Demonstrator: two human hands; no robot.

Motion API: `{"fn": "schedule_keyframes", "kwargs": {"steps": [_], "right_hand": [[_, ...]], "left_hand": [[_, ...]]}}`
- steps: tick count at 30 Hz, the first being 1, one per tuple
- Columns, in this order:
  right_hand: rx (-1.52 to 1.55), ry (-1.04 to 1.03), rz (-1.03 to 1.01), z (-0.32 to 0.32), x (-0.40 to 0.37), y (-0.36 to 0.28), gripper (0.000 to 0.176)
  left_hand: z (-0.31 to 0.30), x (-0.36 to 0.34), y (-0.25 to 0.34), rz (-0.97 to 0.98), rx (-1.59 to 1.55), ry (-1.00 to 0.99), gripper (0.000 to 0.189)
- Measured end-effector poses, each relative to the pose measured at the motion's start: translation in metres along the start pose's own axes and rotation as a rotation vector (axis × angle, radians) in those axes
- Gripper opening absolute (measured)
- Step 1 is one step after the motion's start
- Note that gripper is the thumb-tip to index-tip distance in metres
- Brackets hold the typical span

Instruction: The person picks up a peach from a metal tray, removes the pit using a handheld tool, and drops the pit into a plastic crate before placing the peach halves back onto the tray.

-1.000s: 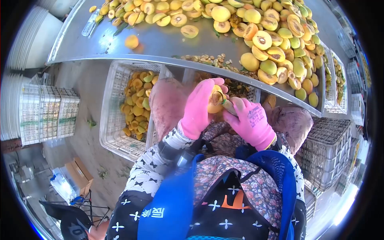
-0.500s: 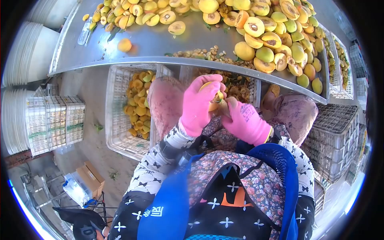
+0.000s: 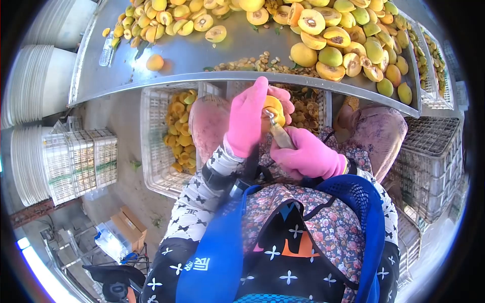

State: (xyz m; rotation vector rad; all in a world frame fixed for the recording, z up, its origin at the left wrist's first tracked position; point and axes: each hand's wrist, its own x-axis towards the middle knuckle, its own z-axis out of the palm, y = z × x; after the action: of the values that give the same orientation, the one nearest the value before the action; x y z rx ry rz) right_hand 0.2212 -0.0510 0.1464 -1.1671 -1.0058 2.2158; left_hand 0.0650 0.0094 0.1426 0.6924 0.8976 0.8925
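Observation:
In a pink glove, my left hand point(image 3: 248, 118) is closed around a yellow peach half point(image 3: 274, 107), its cut side turned toward me. My right hand point(image 3: 309, 154), gloved in pink too, grips a pitting tool point(image 3: 281, 135) by its pale handle. The tool's curved metal tip reaches into the flesh of the peach half. Both hands are over my lap, just in front of the metal table point(image 3: 189, 60). Behind my left fingers is a crate of loose peach pieces point(image 3: 308, 108), partly hidden.
Many cut peaches point(image 3: 333, 38) are heaped on the table, with loose pits point(image 3: 252, 63) along its near edge. A plastic bottle point(image 3: 107, 53) lies at left. Below stands a white crate point(image 3: 154, 151) holding yellow halves. Stacked crates point(image 3: 429, 166) are on the right, white tubs point(image 3: 35, 76) on the left.
My left hand has turned, so the cut face of the peach half now shows. The right hand has dropped slightly, and the tool's handle and metal tip have come into view.

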Motion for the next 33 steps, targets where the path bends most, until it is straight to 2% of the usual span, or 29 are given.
{"fn": "schedule_keyframes", "kwargs": {"steps": [2, 4, 8, 10, 11, 14, 15, 18, 20, 22, 23, 25, 26, 27, 29, 31, 32, 33], "right_hand": [[0.159, -0.168, 0.014, -0.007, -0.005, -0.005, 0.010], [0.188, -0.185, 0.041, -0.011, -0.004, -0.003, 0.010], [0.273, -0.241, 0.040, -0.016, 0.000, -0.005, 0.010], [0.176, -0.228, 0.020, -0.016, 0.002, -0.006, 0.012], [0.145, -0.218, 0.011, -0.014, 0.001, -0.005, 0.012], [0.163, -0.285, 0.051, -0.018, -0.003, -0.004, 0.012], [0.188, -0.323, 0.075, -0.020, -0.005, -0.004, 0.012], [0.191, -0.417, 0.090, -0.023, -0.009, 0.000, 0.012], [-0.082, -0.327, 0.058, -0.032, -0.016, -0.005, 0.022], [-0.443, -0.151, -0.018, -0.038, -0.028, -0.007, 0.027], [-0.666, -0.062, -0.009, -0.041, -0.030, -0.006, 0.032], [-0.741, 0.013, -0.001, -0.044, -0.028, -0.002, 0.033], [-0.781, 0.048, 0.003, -0.045, -0.025, 0.003, 0.033], [-0.899, 0.078, -0.160, -0.048, -0.020, 0.020, 0.034], [-0.914, 0.075, -0.207, -0.048, -0.016, 0.032, 0.035], [-0.911, 0.063, -0.265, -0.052, -0.019, 0.031, 0.037], [-0.898, 0.052, -0.303, -0.055, -0.022, 0.029, 0.038], [-0.904, 0.101, -0.240, -0.057, -0.021, 0.032, 0.038]], "left_hand": [[-0.004, 0.001, -0.001, 0.026, 0.032, -0.079, 0.050], [-0.009, 0.002, 0.002, 0.010, 0.153, -0.118, 0.049], [0.004, -0.001, -0.007, 0.219, 0.244, 0.096, 0.044], [0.007, -0.003, -0.011, 0.363, 0.299, 0.172, 0.039], [0.008, -0.004, -0.008, 0.206, 0.242, 0.206, 0.043], [-0.001, -0.004, 0.005, -0.054, 0.055, -0.070, 0.048], [-0.003, -0.003, 0.009, -0.038, 0.048, -0.206, 0.051], [-0.010, -0.016, 0.044, -0.013, 0.313, -0.250, 0.041], [-0.052, -0.035, 0.068, -0.017, 0.654, -0.012, 0.028], [-0.116, -0.044, 0.098, 0.128, 1.127, 0.081, 0.024], [-0.122, -0.037, 0.101, 0.301, 1.322, 0.100, 0.026], [-0.119, -0.024, 0.111, 0.673, 1.691, 0.166, 0.029], [-0.110, -0.008, 0.102, 0.700, 1.607, 0.140, 0.035], [-0.084, 0.017, 0.085, 0.729, 1.521, 0.107, 0.041], [-0.030, 0.065, 0.045, 0.376, 1.046, 0.086, 0.061], [0.012, 0.104, 0.015, 0.230, 0.985, 0.021, 0.084], [0.013, 0.135, -0.007, 0.393, 1.307, 0.003, 0.097], [0.025, 0.150, -0.017, 0.405, 1.451, 0.008, 0.091]]}}
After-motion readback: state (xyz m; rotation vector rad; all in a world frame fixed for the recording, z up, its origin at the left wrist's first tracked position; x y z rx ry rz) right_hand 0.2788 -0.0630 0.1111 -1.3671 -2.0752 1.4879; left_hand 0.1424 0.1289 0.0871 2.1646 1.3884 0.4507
